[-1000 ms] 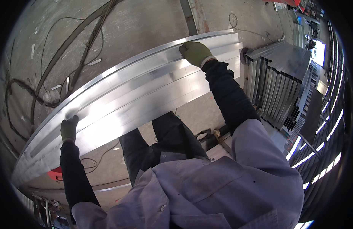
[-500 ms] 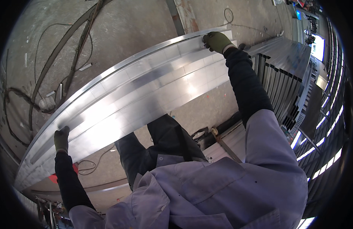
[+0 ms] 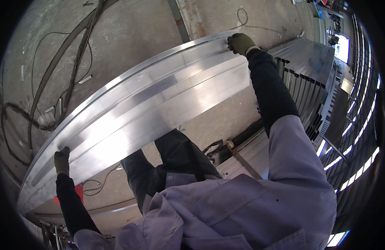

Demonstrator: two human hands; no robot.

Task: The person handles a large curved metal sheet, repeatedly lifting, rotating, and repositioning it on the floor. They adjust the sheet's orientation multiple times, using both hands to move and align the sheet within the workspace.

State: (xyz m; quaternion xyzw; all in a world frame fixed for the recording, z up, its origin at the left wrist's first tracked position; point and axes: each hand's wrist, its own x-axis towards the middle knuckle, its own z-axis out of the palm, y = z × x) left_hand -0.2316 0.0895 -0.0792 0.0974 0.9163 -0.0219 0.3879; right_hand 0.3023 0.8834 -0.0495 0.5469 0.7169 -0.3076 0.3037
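Note:
A long, shiny ridged metal panel (image 3: 130,114) stretches across in front of my legs, its right end farther away than its left. My right hand (image 3: 241,44), in a dark green glove, is closed on the panel's far edge at its right end. Toward the left end, my gloved left hand (image 3: 62,161) grips a raised lengthwise ridge, thumb against it. Part of the left fingers is hidden. Both arms are spread wide, with dark sleeve covers over the forearms.
A stack of metal profiles (image 3: 303,83) stands right of my right arm. Dark hoses and cables (image 3: 78,58) lie on the concrete floor (image 3: 138,33) at the far left, among small offcuts. A red object (image 3: 79,193) shows beside my left forearm. More pale metal lengths (image 3: 253,156) lie behind me at the right.
The panel has shifted a little to the left in view. My right hand now sits at its very end, where before some of the panel stuck out past it. My left hand keeps its hold.

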